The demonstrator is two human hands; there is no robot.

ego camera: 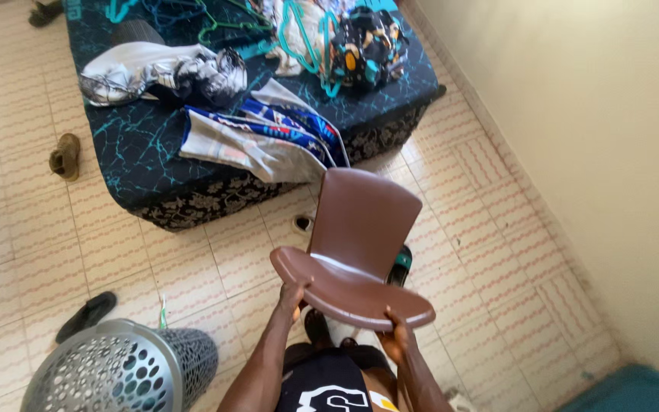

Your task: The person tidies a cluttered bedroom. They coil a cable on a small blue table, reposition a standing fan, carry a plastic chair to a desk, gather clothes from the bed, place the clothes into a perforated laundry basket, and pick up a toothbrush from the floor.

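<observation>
left hand (293,294): closed on the near rim of the brown plastic chair (356,244), fingers curled over the back's top edge, thumb side toward the middle.
right hand (396,336): gripping the same rim further along, fingers wrapped under the edge.
chair position: held off the floor (215,259) in front of the torso, tipped so the curved back faced the camera and the seat ran away toward the bed; legs hidden from view.
handling, judged: moulded plastic, so likely light and stiff; smooth glossy skin could slip in a loose grip. the thick rolled rim of the back looked like the soundest hold, one hand at each end to stop it swinging.
laundry basket (120,370): grey, perforated, stood on the floor near the left arm, apart from the chair.
black sandal (85,315): lay on the tiles just beyond the basket.
small dark things under chair: partly hidden, could not tell what.
bed (135,149): low mattress in dark teal-patterned cover, beyond the chair.
clothes (265,137): loose heap on the bed, blue-and-white piece hanging over the near edge.
hangers (303,42): teal, tangled at the far end of the bed.
wall (596,137): plain cream, along the right.
</observation>
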